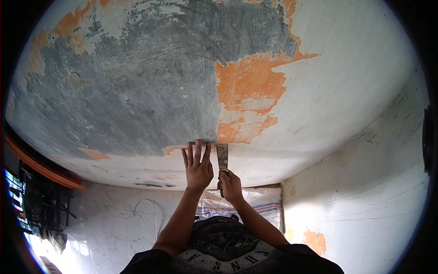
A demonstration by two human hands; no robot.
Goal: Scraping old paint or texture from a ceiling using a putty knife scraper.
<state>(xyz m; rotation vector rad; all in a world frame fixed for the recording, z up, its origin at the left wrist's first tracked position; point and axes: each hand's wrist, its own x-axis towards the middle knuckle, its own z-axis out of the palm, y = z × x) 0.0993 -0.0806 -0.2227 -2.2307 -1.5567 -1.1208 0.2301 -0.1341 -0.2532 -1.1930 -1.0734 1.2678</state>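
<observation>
Before me a wall (328, 113) with white paint shows a large stripped patch of grey plaster (143, 85). Orange paint (253, 82) lies bare along the patch's right side and at parts of its border. My right hand (231, 185) grips a paint scraper (222, 156) by its dark and yellowish handle. Its flat, smeared metal blade points up the wall, with the tip at the lower edge of the orange area. Just left of the blade, my left hand (199, 169) rests fingers spread at the lower edge of the grey patch, holding nothing.
A woven plastic sheet (251, 202) with blue and red stripes lies at the wall's foot. Marble-patterned tiles (109, 212) carry a thin white cable (155, 215). A second wall (349, 191) stands at right; an orange door or window frame (44, 166) is at left.
</observation>
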